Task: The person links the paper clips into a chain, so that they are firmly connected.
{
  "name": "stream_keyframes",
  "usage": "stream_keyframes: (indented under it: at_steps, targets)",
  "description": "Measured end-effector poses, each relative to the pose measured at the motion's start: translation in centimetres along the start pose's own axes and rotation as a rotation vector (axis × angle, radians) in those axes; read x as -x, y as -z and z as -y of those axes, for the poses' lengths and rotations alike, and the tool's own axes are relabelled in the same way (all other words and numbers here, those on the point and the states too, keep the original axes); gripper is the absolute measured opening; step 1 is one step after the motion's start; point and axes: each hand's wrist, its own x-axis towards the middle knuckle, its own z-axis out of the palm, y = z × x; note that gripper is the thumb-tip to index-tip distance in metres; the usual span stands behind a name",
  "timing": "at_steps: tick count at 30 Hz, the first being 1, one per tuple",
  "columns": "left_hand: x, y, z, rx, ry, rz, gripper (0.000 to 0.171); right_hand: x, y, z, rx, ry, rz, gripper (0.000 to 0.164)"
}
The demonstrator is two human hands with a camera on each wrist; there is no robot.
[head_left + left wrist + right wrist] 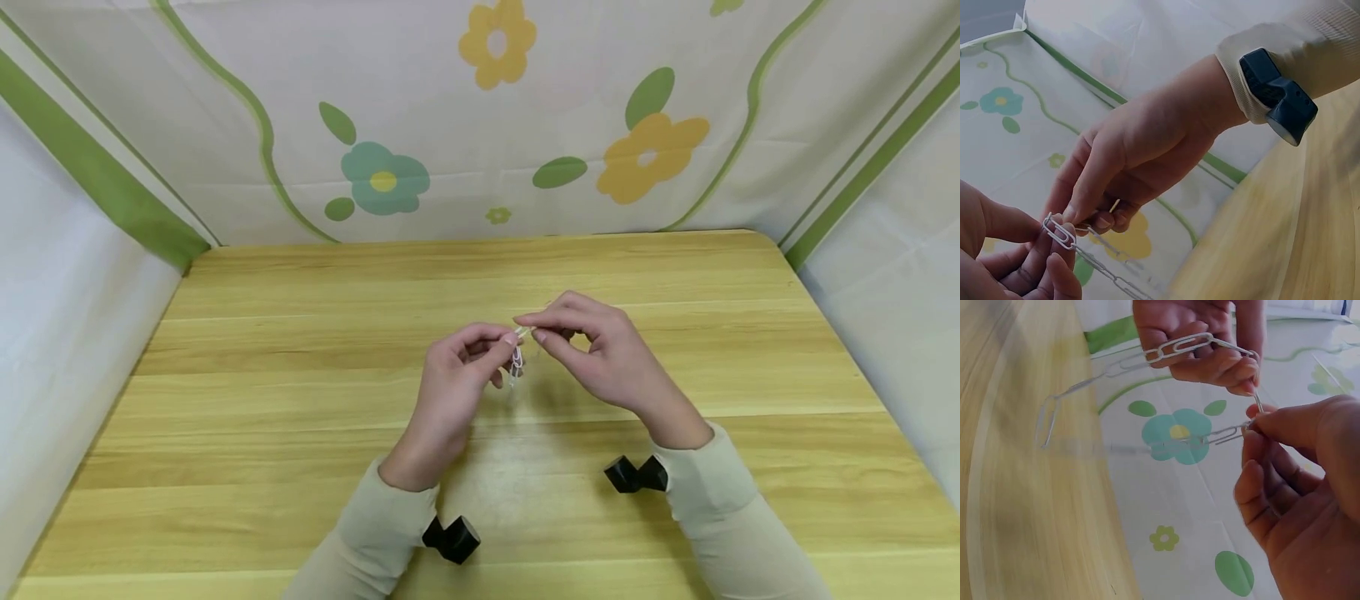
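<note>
A chain of linked paper clips (1182,344) hangs in a loop between the two hands, above the table; part of it is blurred. My left hand (459,379) pinches the chain between thumb and fingers, and several white clips (517,360) dangle below it. Close beside it, my right hand (607,350) pinches a clip with thumb and index finger. The fingertips of both hands nearly meet, as the right wrist view shows, with one clip (1259,403) spanning them. In the left wrist view a short gold-coloured wire end (1115,205) shows by the right hand's curled fingers.
The wood-patterned table (262,433) lies under both hands. A white cloth (570,92) with printed flowers stands behind it, and white sides rise to left and right. Black wrist cameras sit on the left (455,539) and right (633,474) sleeves.
</note>
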Motion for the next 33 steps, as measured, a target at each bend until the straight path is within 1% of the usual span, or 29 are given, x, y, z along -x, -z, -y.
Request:
stream_keyframes:
  at_steps: [4,7,10,15,18,21,24,27,29,30,33]
  targets:
    - [0.0,0.1,-0.2,0.017,0.018,0.013,0.011,0.0,0.6,0.0,-0.019,-0.089,0.075,0.023]
    - [0.0,0.1,-0.2,0.021,0.025,0.021,0.012,0.1,1.1,-0.2,-0.038,-0.144,0.115,0.016]
    - [-0.1,0.3,-0.2,0.019,0.034,0.038,0.013,0.1,1.3,-0.7,-0.093,-0.188,0.148,0.010]
    - [-0.2,1.1,-0.1,-0.060,0.053,0.065,0.013,0.4,1.7,-1.4,-0.196,-0.315,0.198,0.007]
    - [-0.5,1.8,-0.1,-0.126,0.063,0.073,0.012,0.6,2.0,-1.4,-0.185,-0.350,0.208,0.008]
    - [-1.0,2.3,-0.1,-0.164,0.079,0.094,0.013,0.6,2.2,-1.4,-0.158,-0.365,0.208,0.009]
    - [-1.8,2.5,0.5,-0.181,0.118,0.120,0.015,0.5,2.1,-1.8,-0.139,-0.402,0.222,0.011]
    - [-3.3,2.7,1.9,-0.202,0.167,0.142,0.017,0.0,1.4,-3.2,-0.080,-0.457,0.235,0.015]
    - [-4.4,2.8,2.9,-0.232,0.204,0.140,0.018,-0.4,0.7,-4.5,-0.026,-0.493,0.241,0.016]
    - [-4.9,2.9,3.3,-0.251,0.211,0.138,0.018,-0.7,0.4,-5.1,0.001,-0.506,0.240,0.015]
    - [-6.3,3.0,4.1,-0.303,0.231,0.107,0.016,-1.5,-0.5,-6.5,0.061,-0.525,0.238,0.012]
